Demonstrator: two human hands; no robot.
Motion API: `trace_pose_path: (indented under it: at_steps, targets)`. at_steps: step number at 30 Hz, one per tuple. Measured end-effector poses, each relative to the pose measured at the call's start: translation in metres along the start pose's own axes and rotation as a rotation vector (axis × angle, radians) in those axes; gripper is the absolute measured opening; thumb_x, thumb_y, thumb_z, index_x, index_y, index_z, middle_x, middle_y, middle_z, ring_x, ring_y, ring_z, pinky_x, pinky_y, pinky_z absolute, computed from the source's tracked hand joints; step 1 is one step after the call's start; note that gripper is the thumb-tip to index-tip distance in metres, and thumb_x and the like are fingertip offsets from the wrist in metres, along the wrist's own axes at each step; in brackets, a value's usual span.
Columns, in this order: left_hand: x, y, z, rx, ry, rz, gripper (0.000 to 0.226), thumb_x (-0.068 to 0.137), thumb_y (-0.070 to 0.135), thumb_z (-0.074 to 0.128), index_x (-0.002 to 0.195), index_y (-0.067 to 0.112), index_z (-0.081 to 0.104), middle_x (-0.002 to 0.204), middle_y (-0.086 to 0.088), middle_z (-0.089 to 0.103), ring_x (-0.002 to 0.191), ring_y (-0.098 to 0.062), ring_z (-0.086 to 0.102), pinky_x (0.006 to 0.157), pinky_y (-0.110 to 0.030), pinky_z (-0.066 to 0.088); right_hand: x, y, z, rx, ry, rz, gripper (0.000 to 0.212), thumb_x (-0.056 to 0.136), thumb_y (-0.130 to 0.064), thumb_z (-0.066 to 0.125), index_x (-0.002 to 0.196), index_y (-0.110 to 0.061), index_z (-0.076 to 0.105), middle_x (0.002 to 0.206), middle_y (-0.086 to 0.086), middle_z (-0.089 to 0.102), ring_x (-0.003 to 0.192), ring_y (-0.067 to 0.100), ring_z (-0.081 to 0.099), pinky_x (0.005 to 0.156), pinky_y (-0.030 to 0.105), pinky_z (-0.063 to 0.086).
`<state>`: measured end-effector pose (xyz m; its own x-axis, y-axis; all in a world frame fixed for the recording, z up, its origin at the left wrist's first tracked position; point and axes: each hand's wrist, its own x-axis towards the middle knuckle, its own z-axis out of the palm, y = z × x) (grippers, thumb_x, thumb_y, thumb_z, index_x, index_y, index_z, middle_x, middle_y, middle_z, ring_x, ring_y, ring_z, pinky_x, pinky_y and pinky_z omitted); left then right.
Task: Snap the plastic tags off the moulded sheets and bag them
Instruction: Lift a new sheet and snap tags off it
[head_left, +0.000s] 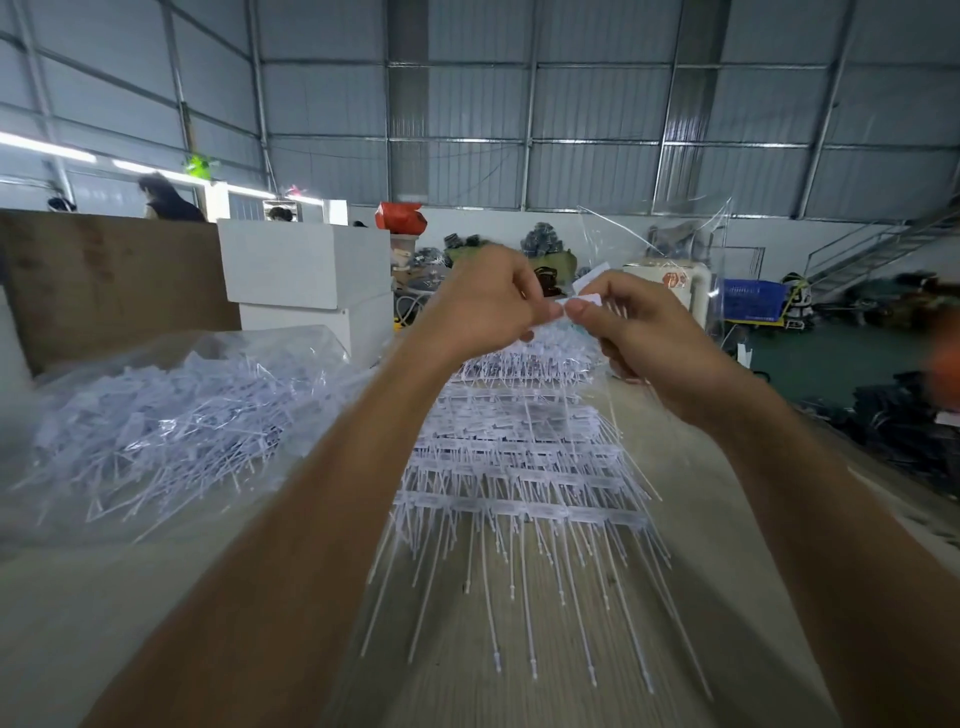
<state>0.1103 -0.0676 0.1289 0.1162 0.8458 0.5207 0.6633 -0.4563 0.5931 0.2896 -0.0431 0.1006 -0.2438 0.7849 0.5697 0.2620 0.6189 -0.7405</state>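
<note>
**Both hands pinching tags above the moulded sheets**

Where the pale tabletop (545, 691) runs out from the camera, the stack of moulded sheets (524, 467) lies along its middle: white plastic, rows of small rectangular tags with long thin tails fanning toward the viewer.

Left of the stack, touching the tabletop: clear bag (156, 415), lying open, heaped with loose snapped-off tags and stems.

Above the far end of the stack, both forearms reach in and meet. Left hand (488, 301): fingers curled, thumb and forefinger pinching a white tag piece (582, 301). Right hand (639, 332): pinching the same piece from the other side, thumb tips almost touching; thin stems trail down from under its palm toward the stack. Whether the piece is already detached — can't tell, blurred.

Just above the right hand: a clear film sheet (670, 234) stands up.

Beyond the stack, left: white boxes (306, 270), brown board (114, 275). Farther back: red bag (400, 215), blue crate (750, 299), metal stairs (883, 244), corrugated wall.
</note>
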Motion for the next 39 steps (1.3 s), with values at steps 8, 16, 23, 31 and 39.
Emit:
trace_pose_path:
  at_steps: [8,16,23,31,39]
  targets:
    - [0.001,0.008,0.004,0.221,0.1,0.069,0.039,0.104,0.04,0.049,0.068,0.027,0.051,0.069,0.01,0.055,0.071,-0.013,0.054,0.099,-0.049,0.045,0.001,-0.009,-0.001,0.45,-0.026,0.112,0.016,0.102,-0.016,0.056,0.086,-0.017,0.056,0.066,-0.001,0.031,0.052,0.01,0.019,0.041,0.021,0.016]
    - [0.004,0.013,-0.004,-0.105,0.17,-0.024,0.033,0.102,0.024,0.049,0.094,-0.001,0.068,0.07,-0.008,0.057,0.065,-0.023,0.053,0.069,-0.034,0.043,-0.004,-0.016,0.011,0.363,-0.065,-0.032,0.008,0.103,-0.021,0.057,0.102,-0.014,0.06,0.063,-0.004,0.038,0.05,0.009,0.025,0.043,0.02,0.024]
    - [0.003,0.02,-0.009,-0.232,0.118,-0.172,0.024,0.101,0.016,0.055,0.089,0.0,0.069,0.058,-0.005,0.048,0.049,-0.016,0.042,0.058,-0.027,0.035,-0.005,-0.02,0.008,0.034,-0.01,-0.194,0.016,0.1,-0.022,0.062,0.097,-0.006,0.061,0.062,-0.012,0.049,0.051,0.005,0.037,0.048,0.021,0.03]
    - [0.001,0.026,-0.009,-0.27,0.034,-0.252,0.017,0.104,0.011,0.046,0.097,0.009,0.061,0.051,-0.002,0.039,0.047,-0.014,0.033,0.052,-0.026,0.028,-0.004,-0.023,0.007,-0.371,0.113,-0.337,0.017,0.096,-0.028,0.067,0.096,-0.012,0.065,0.072,-0.004,0.057,0.065,0.0,0.044,0.06,0.016,0.032]
    - [0.001,0.015,-0.008,-0.544,-0.148,-0.305,0.039,0.105,0.015,0.035,0.068,0.014,0.043,0.048,0.001,0.032,0.046,-0.014,0.025,0.053,-0.028,0.022,-0.004,-0.026,0.011,-0.528,0.165,-0.441,0.014,0.1,-0.026,0.061,0.097,-0.012,0.062,0.063,-0.015,0.049,0.062,-0.003,0.048,0.056,0.012,0.028]
